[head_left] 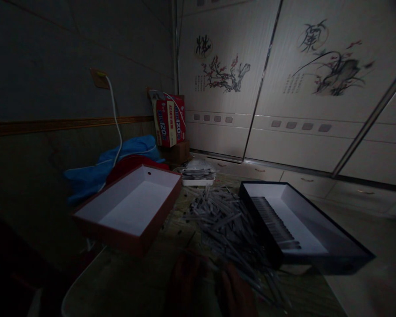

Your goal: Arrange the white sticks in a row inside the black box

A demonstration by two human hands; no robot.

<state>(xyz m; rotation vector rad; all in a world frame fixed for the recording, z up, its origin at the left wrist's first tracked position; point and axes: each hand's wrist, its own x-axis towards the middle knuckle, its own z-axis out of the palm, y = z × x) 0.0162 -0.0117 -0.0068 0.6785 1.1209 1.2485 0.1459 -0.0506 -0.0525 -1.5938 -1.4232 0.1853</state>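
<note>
At the near edge of the table, my left hand (183,275) and my right hand (236,286) are close together, dark and blurred. Their fingers look curled inward. Between them shows a thin pale strip, too dim to name. Just beyond lies a loose heap of slender, clear pen-like sticks (222,211), some with dark ends. To the right of the heap, a dark blue box tray (320,207) with a white inside holds a row of similar sticks (273,222) along its left side. A red-brown box tray (128,207) with a white inside stands on the left.
A small white tray (198,181) with more sticks sits behind the heap. Blue cloth (128,149) and a red rounded thing (135,162) lie behind the left box. A printed carton (170,121) stands in the corner. White sliding doors (224,88) line the back.
</note>
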